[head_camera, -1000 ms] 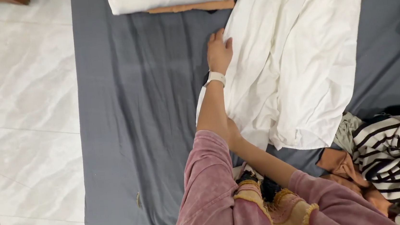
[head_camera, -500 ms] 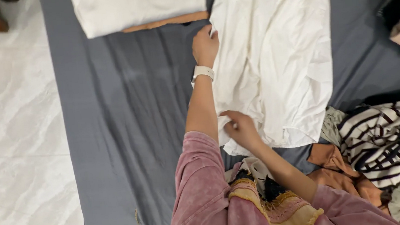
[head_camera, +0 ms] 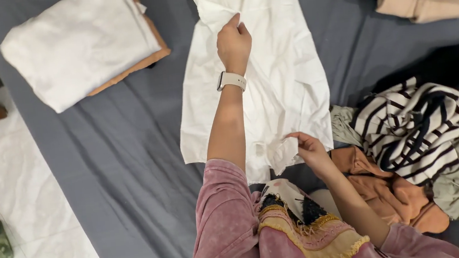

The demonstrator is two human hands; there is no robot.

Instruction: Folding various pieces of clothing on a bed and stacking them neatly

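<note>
White shirt [head_camera: 286, 80] lies spread and creased on the grey sheet [head_camera: 132, 154], its upper part pinched in the closed left hand [head_camera: 233, 43] and its lower hem nipped between the fingertips of the right hand [head_camera: 310, 148], just beside a striped garment [head_camera: 412, 124].

Faded pink sleeves [head_camera: 227, 217] pushed up above both elbows, pale band watch [head_camera: 231, 80] on left wrist, fringed mustard-and-black scarf [head_camera: 304, 222] at 6 o'clock
</note>
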